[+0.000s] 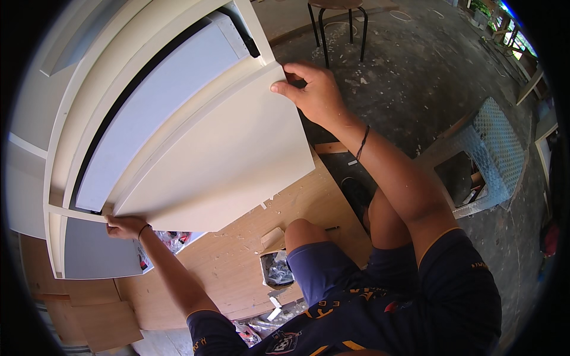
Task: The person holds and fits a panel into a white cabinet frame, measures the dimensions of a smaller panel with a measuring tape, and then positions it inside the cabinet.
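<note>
A wide cream panel [228, 154] slants across the front of a cream cabinet [54, 178], one long edge lying along the cabinet's opening. My right hand [316, 98] is closed on the panel's upper right corner, thumb on the near face. At the opposite end, my left hand [126, 227] grips the lower left corner, its fingers curled at the cabinet's frame. Behind the panel, a white drawer-like box [160, 110] sits inside the opening, with a dark gap along its far side. The fingertips of both hands are partly hidden by the panel.
Beneath the panel lies a wooden board [208, 273]. On it stands a small open carton [265, 267] of plastic-wrapped hardware beside my knee. A blue-topped stool [496, 151] lies tipped at right. A dark-legged stool [323, 24] stands on the stained concrete floor [409, 65].
</note>
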Action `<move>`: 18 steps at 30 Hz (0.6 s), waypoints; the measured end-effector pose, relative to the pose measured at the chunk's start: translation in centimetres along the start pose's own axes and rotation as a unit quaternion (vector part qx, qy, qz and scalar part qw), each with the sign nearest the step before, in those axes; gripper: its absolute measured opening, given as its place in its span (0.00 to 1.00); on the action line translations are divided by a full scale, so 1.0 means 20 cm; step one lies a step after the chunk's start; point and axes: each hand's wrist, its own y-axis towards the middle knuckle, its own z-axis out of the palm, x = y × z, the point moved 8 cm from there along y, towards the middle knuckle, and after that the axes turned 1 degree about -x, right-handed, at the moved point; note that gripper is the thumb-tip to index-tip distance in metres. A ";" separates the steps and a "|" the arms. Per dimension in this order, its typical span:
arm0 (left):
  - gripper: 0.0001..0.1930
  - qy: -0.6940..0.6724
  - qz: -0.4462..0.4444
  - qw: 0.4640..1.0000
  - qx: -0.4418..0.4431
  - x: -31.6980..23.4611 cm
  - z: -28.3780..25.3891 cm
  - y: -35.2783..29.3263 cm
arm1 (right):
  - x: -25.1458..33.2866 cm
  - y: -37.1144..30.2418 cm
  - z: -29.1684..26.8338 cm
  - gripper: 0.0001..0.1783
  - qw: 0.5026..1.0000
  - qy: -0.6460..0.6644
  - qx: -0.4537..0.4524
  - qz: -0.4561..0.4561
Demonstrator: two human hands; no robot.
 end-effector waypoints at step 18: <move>0.31 0.022 0.001 1.000 -0.011 0.00 -0.01 0.00 | 0.00 0.00 0.00 0.19 1.000 -0.005 -0.010 -0.011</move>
